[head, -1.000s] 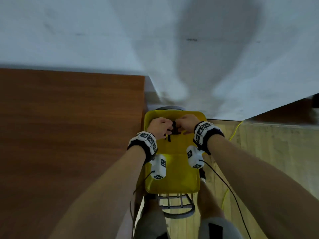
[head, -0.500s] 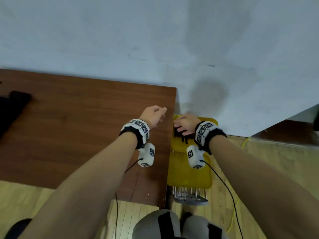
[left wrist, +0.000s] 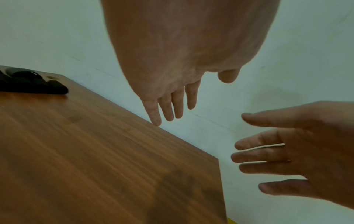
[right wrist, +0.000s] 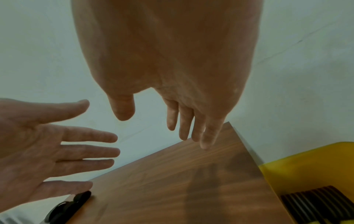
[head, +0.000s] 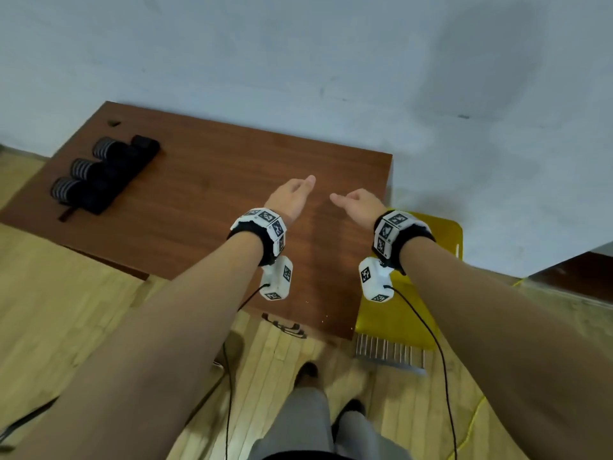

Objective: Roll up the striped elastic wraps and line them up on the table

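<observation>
L hand [head: 288,198] & R hand [head: 361,207] empty, fingers spread, above table [head: 205,194]; 3 rolled wraps [head: 96,175] far-left

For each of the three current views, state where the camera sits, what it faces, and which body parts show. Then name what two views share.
Head: worn high, looks down at the table, rolled wraps, both forearms, left hand, right hand.
Left wrist: looks along the left hand toward the wall; right hand at right.
Right wrist: looks along the right hand; left hand, yellow chair.
Shared: both wrist views show both open hands and the table.
</observation>
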Motion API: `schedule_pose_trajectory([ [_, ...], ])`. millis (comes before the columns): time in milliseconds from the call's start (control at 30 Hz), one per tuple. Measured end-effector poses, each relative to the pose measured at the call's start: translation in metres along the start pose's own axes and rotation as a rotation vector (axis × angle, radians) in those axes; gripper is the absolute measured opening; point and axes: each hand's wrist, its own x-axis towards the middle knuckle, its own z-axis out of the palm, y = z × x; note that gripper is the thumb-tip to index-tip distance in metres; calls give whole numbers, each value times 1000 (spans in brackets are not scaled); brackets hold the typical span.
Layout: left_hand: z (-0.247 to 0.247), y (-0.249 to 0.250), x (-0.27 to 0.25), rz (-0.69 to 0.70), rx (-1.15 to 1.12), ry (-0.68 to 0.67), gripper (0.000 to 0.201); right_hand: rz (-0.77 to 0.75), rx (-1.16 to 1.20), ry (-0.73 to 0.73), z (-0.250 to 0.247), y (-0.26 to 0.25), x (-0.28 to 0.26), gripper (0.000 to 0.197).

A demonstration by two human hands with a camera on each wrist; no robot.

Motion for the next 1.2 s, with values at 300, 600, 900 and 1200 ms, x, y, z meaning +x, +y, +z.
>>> schedule_pose_trajectory([
  [300,-55,-71,-2,-6,12,-7,62,18,-147,25,58,-55,12,78],
  [600,-207,-160,63,-24,104,47,70,-56,-205,40,172,-182,63,78],
  [900,-291,-222,115,-173,127,96,68,-191,-311,-82,243,-275,115,75],
  [1200,-359,-267,165,-217,125,220,68,-297,-344,-133,288,-355,184,73],
])
